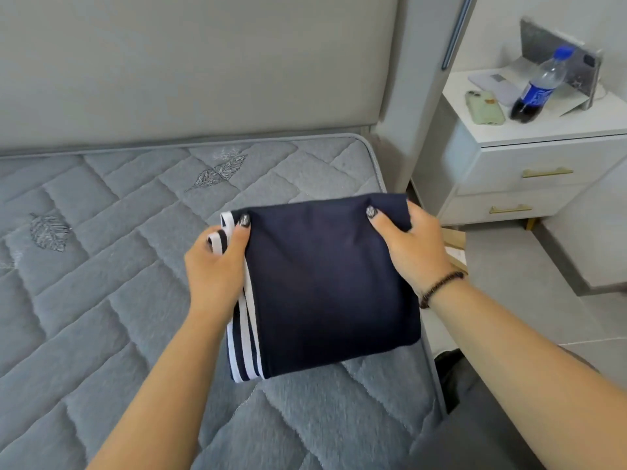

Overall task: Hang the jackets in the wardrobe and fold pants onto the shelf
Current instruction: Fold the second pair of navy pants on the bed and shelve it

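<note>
Pants, one folded navy square with white stripes, gripped by left hand and right hand above quilted mattress.

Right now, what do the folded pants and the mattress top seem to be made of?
Folded pants: navy knit, probably a smooth synthetic or cotton jersey, matte with soft creases and white side stripes. Mattress top: grey plush quilted fabric, fuzzy nap, stitched channels and embroidered leaves. Exact fibres cannot be told.
</note>
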Motion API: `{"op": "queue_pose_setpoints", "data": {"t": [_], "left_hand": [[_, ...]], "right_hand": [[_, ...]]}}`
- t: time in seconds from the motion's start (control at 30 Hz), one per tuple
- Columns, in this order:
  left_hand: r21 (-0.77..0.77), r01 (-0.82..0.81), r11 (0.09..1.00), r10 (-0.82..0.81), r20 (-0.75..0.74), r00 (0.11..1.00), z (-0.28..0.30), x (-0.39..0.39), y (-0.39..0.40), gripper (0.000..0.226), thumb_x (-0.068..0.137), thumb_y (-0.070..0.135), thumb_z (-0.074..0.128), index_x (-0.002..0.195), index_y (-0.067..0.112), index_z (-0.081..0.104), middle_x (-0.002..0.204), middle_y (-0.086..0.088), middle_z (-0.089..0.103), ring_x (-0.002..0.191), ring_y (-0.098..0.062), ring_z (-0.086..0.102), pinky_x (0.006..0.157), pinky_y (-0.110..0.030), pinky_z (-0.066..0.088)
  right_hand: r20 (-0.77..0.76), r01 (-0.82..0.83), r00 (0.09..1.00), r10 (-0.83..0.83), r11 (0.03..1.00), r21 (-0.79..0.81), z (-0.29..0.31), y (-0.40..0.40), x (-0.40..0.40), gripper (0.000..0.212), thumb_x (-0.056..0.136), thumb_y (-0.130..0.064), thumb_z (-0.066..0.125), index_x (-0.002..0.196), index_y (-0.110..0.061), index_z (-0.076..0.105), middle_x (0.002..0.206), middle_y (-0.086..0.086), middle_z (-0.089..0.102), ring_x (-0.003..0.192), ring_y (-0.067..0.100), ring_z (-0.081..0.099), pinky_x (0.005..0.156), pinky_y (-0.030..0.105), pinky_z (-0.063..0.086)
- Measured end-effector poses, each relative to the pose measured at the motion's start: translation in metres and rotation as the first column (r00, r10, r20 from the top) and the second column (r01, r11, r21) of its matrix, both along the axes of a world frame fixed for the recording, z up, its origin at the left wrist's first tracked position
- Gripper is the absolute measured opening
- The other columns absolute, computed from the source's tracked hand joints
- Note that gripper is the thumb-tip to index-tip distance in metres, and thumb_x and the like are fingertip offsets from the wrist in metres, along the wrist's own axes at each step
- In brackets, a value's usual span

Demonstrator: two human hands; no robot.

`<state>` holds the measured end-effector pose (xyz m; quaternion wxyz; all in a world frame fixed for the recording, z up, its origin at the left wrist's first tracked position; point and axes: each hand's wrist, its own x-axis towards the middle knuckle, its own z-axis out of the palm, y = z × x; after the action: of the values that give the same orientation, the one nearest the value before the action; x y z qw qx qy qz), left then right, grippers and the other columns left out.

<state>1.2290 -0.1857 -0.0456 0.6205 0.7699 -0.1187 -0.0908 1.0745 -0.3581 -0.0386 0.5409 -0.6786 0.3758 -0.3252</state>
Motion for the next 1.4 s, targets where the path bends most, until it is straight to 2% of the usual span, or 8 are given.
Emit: {"op": "queue_pose_setpoints", "data": {"t": [0.13,0.27,0.57,0.87,1.07,1.2,1.3,1.4], "left_hand": [[0.268,0.067,0.961,-0.021,-0.172,0.985,-0.045,0.047,-0.027,0.027,0.091,0.042,0.058,0.092,0.015,0.056,0.086,0.003,0.058,0.081,-0.015,0.055,0.071,-0.028,0.044],[0.318,0.154,0.936,0.000,-0.436,0.900,-0.056,0.012,0.005,0.041,0.094,0.043,0.051,0.078,0.006,0.057,0.073,-0.006,0.062,0.066,-0.022,0.057,0.057,-0.031,0.042],[0.390,-0.072,0.918,0.087,-0.020,0.996,-0.046,-0.046,0.017,0.006,0.100,0.022,0.047,0.102,0.019,0.045,0.082,0.010,0.056,0.069,-0.005,0.053,0.052,-0.019,0.034],[0.415,-0.103,0.904,0.146,-0.073,0.987,-0.056,-0.056,0.031,0.014,0.102,0.031,0.038,0.107,0.020,0.044,0.081,0.006,0.058,0.071,-0.012,0.056,0.055,-0.028,0.038],[0.496,-0.104,0.862,0.150,-0.054,0.987,-0.077,-0.075,0.046,0.007,0.101,0.019,0.036,0.105,0.018,0.042,0.076,-0.006,0.059,0.068,-0.025,0.056,0.061,-0.041,0.046],[0.548,-0.088,0.832,0.118,-0.020,0.993,-0.072,-0.070,0.049,0.026,0.099,0.020,0.043,0.124,0.015,0.039,0.092,-0.002,0.063,0.082,-0.029,0.062,0.070,-0.044,0.050],[0.490,-0.195,0.850,0.003,0.366,0.931,-0.059,-0.067,0.041,0.050,0.094,0.009,0.051,0.141,0.004,0.034,0.143,-0.014,0.040,0.132,-0.031,0.041,0.107,-0.042,0.037],[0.577,-0.049,0.815,-0.311,0.507,0.804,-0.071,-0.064,0.015,0.050,0.098,0.011,0.037,0.147,0.005,0.030,0.157,-0.013,0.024,0.147,-0.025,0.016,0.119,-0.038,0.014]], "right_hand": [[-0.310,-0.001,0.950,0.038,0.993,0.120,-0.048,-0.033,0.040,0.040,0.094,-0.050,0.046,0.084,-0.014,0.056,0.077,-0.001,0.058,0.074,0.017,0.056,0.066,0.032,0.045],[-0.366,0.015,0.925,0.105,0.951,0.309,-0.095,-0.014,0.012,0.030,0.088,-0.047,0.059,0.085,-0.017,0.062,0.085,-0.001,0.069,0.080,0.019,0.066,0.073,0.038,0.056],[-0.155,-0.019,0.988,-0.007,0.987,-0.160,-0.093,-0.003,0.019,0.009,0.093,-0.028,0.059,0.085,-0.024,0.056,0.078,-0.014,0.061,0.070,0.000,0.056,0.064,0.011,0.044],[-0.447,-0.001,0.885,0.132,0.959,0.282,-0.092,0.020,-0.021,0.034,0.095,-0.049,0.045,0.087,-0.018,0.057,0.084,-0.003,0.061,0.078,0.016,0.058,0.067,0.033,0.049],[-0.698,-0.086,0.711,0.085,0.996,0.034,-0.099,0.031,-0.034,0.043,0.098,-0.043,0.041,0.064,-0.016,0.038,0.065,0.000,0.046,0.062,0.016,0.045,0.055,0.029,0.033],[-0.764,-0.136,0.645,0.022,0.987,-0.087,-0.093,0.034,-0.040,0.029,0.097,-0.039,0.045,0.083,-0.014,0.048,0.078,0.000,0.053,0.080,0.024,0.055,0.071,0.035,0.046],[-0.624,-0.249,0.757,-0.195,0.797,-0.550,-0.084,0.043,-0.029,0.040,0.089,-0.022,0.058,0.127,-0.011,0.049,0.124,0.008,0.053,0.117,0.028,0.050,0.094,0.042,0.043],[-0.618,-0.498,0.785,-0.040,0.552,-0.669,-0.084,0.054,-0.006,0.055,0.088,-0.013,0.048,0.142,-0.013,0.039,0.150,0.009,0.035,0.142,0.028,0.026,0.110,0.049,0.030]]}}
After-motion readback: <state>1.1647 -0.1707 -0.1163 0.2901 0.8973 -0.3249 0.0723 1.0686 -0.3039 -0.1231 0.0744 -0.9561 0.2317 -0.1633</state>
